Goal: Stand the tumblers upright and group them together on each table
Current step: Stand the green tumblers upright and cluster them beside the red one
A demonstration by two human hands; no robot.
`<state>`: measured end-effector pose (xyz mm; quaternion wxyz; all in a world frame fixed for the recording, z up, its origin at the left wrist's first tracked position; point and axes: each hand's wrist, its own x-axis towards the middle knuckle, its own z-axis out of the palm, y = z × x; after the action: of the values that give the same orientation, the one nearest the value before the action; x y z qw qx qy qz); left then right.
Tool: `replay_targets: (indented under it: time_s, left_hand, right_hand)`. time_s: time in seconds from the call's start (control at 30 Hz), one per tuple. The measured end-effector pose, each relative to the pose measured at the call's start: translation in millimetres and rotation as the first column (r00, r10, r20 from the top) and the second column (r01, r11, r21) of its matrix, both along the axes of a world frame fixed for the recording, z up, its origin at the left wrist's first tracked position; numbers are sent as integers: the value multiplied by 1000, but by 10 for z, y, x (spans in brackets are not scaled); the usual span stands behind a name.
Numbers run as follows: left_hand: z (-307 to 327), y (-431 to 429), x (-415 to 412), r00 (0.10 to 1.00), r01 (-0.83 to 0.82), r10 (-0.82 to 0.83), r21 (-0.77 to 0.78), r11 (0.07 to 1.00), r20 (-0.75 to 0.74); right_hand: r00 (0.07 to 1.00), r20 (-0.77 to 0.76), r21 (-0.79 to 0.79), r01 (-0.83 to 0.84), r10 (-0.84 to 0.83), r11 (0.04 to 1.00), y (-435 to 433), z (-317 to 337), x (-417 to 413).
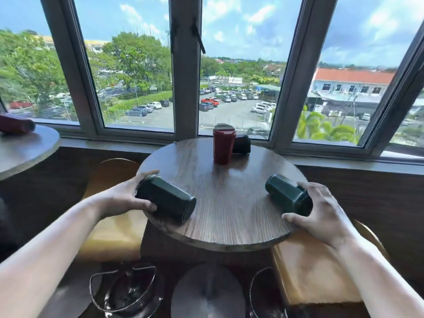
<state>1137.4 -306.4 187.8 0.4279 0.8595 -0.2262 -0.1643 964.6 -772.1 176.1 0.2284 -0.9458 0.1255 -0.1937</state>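
Observation:
On the round wooden table [229, 216] two dark green tumblers lie on their sides. My left hand [125, 196] wraps the lid end of the left green tumbler [167, 198] at the table's left edge. My right hand [321, 210] grips the lid end of the right green tumbler [286, 193] at the right edge. A red tumbler [223, 144] stands upright at the far middle of the table. Just behind it to the right a black tumbler [242, 144] lies on its side, partly hidden.
A second round table [25, 150] at the far left carries a red tumbler [16, 126] lying on its side. Windows run behind both tables. Yellow-cushioned chairs [309, 269] flank the near table, and its metal base [206, 292] is below.

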Motion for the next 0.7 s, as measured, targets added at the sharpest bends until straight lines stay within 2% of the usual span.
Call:
replay_targets:
  time_s: [0.3, 0.5, 0.6, 0.7]
  left_hand:
    - [-53, 55, 109, 997, 44, -54, -144, 989, -63]
    - [-58, 60, 108, 994, 43, -57, -157, 987, -89]
    - [-57, 40, 88, 993, 24, -46, -191, 981, -111]
    - [-58, 14, 66, 992, 17, -40, -197, 980, -116]
  right_hand:
    - [1000, -2, 1, 19, -19, 1000, -41, 111, 130]
    - [987, -67, -86, -149, 143, 985, 333, 729, 906]
    - [961, -150, -110, -248, 230, 963, 497, 1009, 1396]
    - [915, -314, -113, -300, 253, 947, 574, 1170, 1784]
